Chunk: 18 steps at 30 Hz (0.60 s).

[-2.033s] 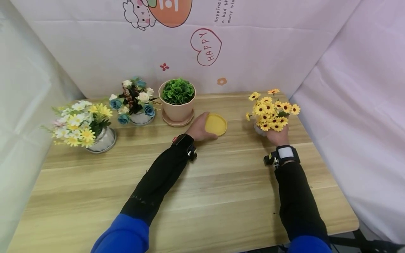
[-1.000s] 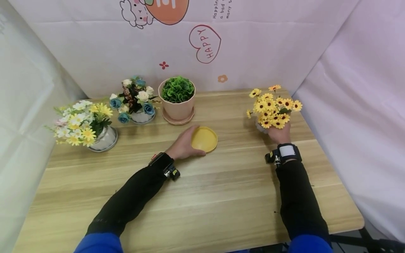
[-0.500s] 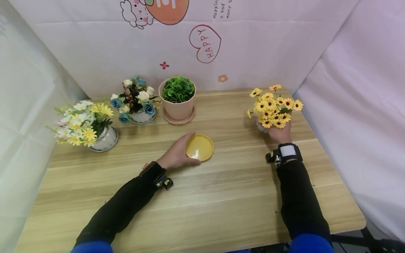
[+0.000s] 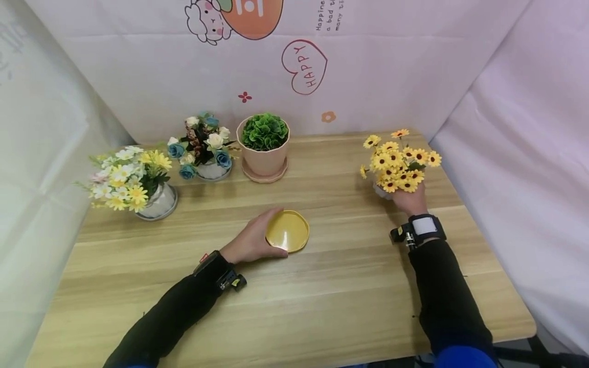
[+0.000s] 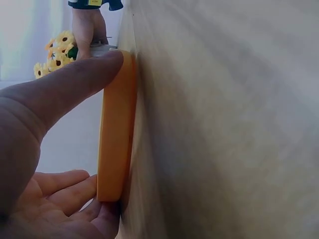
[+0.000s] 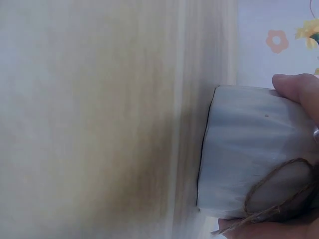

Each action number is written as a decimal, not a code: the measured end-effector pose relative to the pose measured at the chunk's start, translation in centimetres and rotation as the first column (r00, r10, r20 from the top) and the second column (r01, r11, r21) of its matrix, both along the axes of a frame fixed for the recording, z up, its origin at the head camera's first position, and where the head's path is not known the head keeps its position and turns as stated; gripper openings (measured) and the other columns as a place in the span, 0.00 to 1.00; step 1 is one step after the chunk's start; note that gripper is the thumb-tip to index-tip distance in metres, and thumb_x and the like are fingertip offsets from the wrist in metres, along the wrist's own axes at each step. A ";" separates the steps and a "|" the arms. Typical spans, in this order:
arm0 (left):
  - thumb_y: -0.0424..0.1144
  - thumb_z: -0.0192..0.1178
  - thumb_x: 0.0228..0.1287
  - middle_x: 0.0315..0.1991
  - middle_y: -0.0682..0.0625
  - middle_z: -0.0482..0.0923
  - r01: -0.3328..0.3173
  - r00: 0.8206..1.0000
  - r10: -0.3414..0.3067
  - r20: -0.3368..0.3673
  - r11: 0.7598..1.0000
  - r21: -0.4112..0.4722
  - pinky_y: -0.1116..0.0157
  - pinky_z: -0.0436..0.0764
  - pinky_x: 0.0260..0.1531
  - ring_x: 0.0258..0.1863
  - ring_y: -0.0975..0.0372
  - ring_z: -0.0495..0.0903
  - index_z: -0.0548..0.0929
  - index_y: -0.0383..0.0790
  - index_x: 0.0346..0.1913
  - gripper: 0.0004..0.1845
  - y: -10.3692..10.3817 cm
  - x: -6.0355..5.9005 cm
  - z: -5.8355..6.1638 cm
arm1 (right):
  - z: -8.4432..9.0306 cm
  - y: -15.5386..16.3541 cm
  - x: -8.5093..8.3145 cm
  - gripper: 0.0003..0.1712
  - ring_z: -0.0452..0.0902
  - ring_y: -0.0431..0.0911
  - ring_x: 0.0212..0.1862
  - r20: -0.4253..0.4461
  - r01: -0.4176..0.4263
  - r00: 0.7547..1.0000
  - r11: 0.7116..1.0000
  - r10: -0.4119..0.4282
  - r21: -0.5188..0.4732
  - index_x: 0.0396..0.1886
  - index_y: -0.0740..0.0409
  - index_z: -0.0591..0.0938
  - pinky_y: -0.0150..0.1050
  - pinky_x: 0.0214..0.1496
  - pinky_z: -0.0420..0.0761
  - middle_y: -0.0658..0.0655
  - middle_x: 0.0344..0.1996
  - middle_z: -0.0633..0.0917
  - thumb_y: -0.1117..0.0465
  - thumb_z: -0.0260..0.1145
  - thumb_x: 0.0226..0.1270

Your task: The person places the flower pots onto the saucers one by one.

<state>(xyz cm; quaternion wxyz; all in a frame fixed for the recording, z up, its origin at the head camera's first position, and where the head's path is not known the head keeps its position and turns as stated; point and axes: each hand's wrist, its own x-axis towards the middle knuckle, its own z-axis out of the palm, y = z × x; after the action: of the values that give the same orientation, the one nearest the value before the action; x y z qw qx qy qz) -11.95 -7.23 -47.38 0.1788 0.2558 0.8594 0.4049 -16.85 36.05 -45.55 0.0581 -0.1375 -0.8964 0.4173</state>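
A round yellow saucer (image 4: 287, 231) lies flat on the wooden table (image 4: 294, 306), near its middle. My left hand (image 4: 252, 239) grips the saucer's left rim; the left wrist view has the thumb (image 5: 70, 84) on one edge of the yellow saucer (image 5: 115, 129) and fingers (image 5: 65, 186) at the other. My right hand (image 4: 409, 199) holds a small white pot (image 6: 249, 149) of yellow sunflowers (image 4: 400, 162) at the table's right side. In the right wrist view the pot stands on the table with fingers curled round it and twine tied about it.
A pink pot with a green plant (image 4: 264, 143) stands on its saucer at the back centre. A blue-and-white flower pot (image 4: 204, 148) is to its left, and a yellow-and-white daisy pot (image 4: 135, 181) further left. Cloth walls close in the back and sides.
My left hand has slid the yellow saucer from beside the pink pot toward me and slightly left. The right hand stays on the sunflower pot.
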 end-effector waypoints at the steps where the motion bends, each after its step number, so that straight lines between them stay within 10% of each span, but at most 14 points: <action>1: 0.51 0.85 0.50 0.82 0.41 0.62 0.002 1.000 -0.002 -0.003 1.000 0.002 0.46 0.64 0.82 0.82 0.47 0.62 0.57 0.37 0.83 0.63 0.0 0.1 0.1 | 0.1 -0.1 0.2 0.42 0.66 0.60 0.77 -0.007 -0.002 1.000 1.000 0.002 0.001 0.79 0.61 0.66 0.60 0.82 0.66 0.66 0.75 0.72 0.68 0.68 0.66; 18: 0.50 0.85 0.49 0.82 0.41 0.62 0.011 1.000 -0.011 -0.016 1.000 -0.007 0.46 0.63 0.82 0.81 0.47 0.62 0.58 0.37 0.83 0.63 -0.3 0.1 0.5 | 0.4 -3.4 3.1 0.39 0.66 0.63 0.77 0.032 -0.140 0.990 0.990 0.141 -0.027 0.80 0.61 0.66 0.62 0.81 0.66 0.68 0.75 0.71 0.61 0.69 0.73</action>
<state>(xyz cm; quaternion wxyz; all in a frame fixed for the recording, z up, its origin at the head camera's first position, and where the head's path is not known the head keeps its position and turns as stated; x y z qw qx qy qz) -11.82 -7.50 -46.86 0.1750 0.2633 0.8608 0.3988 -13.76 32.65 -45.19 0.0119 -0.0819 -0.8996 0.4288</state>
